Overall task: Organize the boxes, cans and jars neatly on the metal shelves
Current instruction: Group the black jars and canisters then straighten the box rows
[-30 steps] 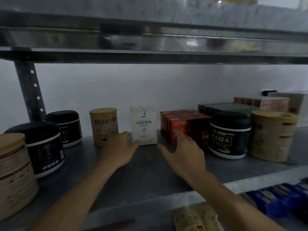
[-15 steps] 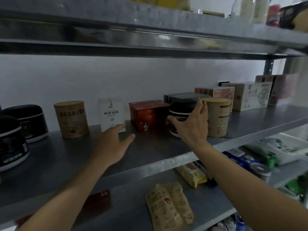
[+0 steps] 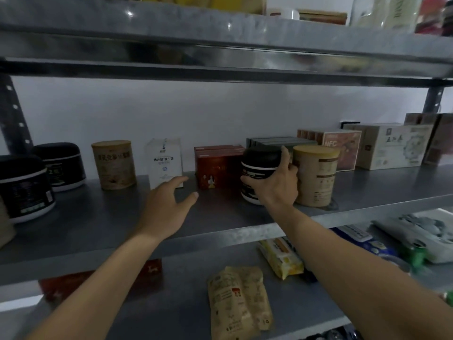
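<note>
the right hand (image 3: 274,185) grips the black jar (image 3: 259,165), thumb on the near side and fingers curled round the far side under the domed lid. the left hand (image 3: 169,204) hovers with relaxed, spread fingers, holding nothing, just before the white box (image 3: 166,163). the jar is toward the front edge of the middle shelf (image 3: 98,224), between the red boxes (image 3: 218,165) and a tan can (image 3: 316,175). it looks rigid, smooth and probably weighty, so a grip on the body, not the lid, seems safest.

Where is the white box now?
Head view: the white box stands left of centre on the middle shelf, between the tan can and the red boxes, beyond the left hand.
</note>
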The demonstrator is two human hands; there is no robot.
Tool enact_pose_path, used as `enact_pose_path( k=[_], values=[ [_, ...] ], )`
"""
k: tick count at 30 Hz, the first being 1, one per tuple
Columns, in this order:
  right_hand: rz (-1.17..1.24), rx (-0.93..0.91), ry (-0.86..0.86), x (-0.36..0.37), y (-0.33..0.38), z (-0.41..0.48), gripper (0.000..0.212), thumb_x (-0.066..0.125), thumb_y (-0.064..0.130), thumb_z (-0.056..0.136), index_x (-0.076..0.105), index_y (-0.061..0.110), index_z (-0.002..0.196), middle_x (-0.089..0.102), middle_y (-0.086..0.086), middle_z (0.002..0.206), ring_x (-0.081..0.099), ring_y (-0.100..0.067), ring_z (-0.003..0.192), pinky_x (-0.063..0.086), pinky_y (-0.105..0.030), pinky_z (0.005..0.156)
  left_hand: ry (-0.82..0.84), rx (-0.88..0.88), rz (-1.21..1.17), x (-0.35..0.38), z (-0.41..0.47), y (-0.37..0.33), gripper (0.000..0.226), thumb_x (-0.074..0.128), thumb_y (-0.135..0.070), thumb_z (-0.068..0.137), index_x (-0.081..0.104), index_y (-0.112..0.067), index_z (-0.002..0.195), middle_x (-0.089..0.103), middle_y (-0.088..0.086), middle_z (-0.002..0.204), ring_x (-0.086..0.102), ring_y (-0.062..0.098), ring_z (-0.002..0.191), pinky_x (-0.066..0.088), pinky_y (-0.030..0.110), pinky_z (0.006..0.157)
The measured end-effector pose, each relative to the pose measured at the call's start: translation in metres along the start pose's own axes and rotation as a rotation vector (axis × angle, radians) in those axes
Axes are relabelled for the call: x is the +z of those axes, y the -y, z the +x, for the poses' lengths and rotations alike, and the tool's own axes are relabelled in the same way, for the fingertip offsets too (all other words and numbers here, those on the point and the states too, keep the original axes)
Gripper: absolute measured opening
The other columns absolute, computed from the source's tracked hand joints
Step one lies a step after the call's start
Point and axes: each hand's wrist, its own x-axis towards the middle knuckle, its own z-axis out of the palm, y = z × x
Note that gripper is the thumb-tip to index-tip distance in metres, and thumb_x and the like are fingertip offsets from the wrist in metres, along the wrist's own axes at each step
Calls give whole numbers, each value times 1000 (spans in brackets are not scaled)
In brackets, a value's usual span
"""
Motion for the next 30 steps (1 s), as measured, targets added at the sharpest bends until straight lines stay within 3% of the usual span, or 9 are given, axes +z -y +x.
enact_pose_path(
  k=[4, 7, 10, 14, 16, 20, 24, 27, 30],
  values=[
    [105, -140, -42, -21, -4, -22, 112, 88, 54, 55, 24, 36, 146, 44, -6, 137, 47, -26, 122, 48, -43, 90, -25, -57, -53, 4, -2, -3, 49, 60, -38, 93, 50, -23, 138, 52, 1, 139, 45, 20, 131, 33, 30, 104],
    [199, -175, -53, -49, -4, -35, 109, 88, 54, 51, 29, 38, 142, 47, -2, 128, 48, -16, 107, 46, -31, 86, -27, -77, -91, 13, 1, -12, 50, 61, -39, 92, 51, -21, 137, 54, 1, 138, 47, 21, 128, 38, 35, 105],
    [248, -222, -50, -76, -7, -41, 108, 88, 54, 48, 32, 37, 139, 50, -1, 123, 52, -16, 104, 48, -28, 85, -11, -69, -148, 29, 6, -30, 47, 63, -37, 91, 52, -21, 134, 55, 0, 135, 51, 21, 124, 39, 32, 100],
    [198, -245, -89, -112, -21, -44, 103, 90, 47, 54, 33, 34, 139, 47, 2, 120, 45, -13, 101, 33, -11, 76, 67, -96, -243, 57, 17, -57, 54, 69, -38, 87, 51, -27, 136, 55, 3, 130, 51, 14, 109, 40, 27, 89],
    [179, -230, -112, -129, -32, -43, 103, 89, 47, 54, 32, 35, 139, 46, 1, 122, 43, -11, 102, 31, -5, 75, 101, -107, -297, 73, 25, -72, 61, 75, -39, 81, 50, -31, 137, 54, 2, 130, 51, 16, 114, 43, 30, 92],
    [154, -236, -159, -157, -56, -39, 106, 87, 51, 53, 30, 35, 141, 51, 1, 124, 51, -16, 109, 48, -29, 93, 189, -79, -439, 113, 35, -110, 82, 83, -32, 74, 40, -30, 143, 50, 3, 138, 47, 18, 125, 43, 34, 98],
    [113, -249, -176, -175, -72, -30, 106, 89, 48, 53, 31, 32, 140, 54, 2, 124, 53, -17, 110, 49, -32, 93, 254, -40, -556, 152, 48, -142, 113, 92, -31, 58, 26, -32, 150, 44, 2, 146, 44, 21, 131, 42, 45, 106],
    [101, -242, -194, -180, -82, -23, 107, 88, 50, 51, 31, 34, 140, 53, 1, 126, 53, -17, 112, 51, -34, 93, 268, -29, -604, 175, 53, -158, 119, 89, -20, 64, 13, -28, 154, 34, 4, 153, 35, 24, 138, 38, 36, 105],
    [99, -245, -203, -184, -89, -16, 108, 88, 51, 51, 31, 35, 140, 53, 2, 126, 53, -17, 112, 52, -37, 94, 265, 1, -653, 191, 54, -170, 126, 89, -19, 62, 4, -24, 155, 29, 6, 155, 32, 24, 140, 34, 41, 111]
  ],
)
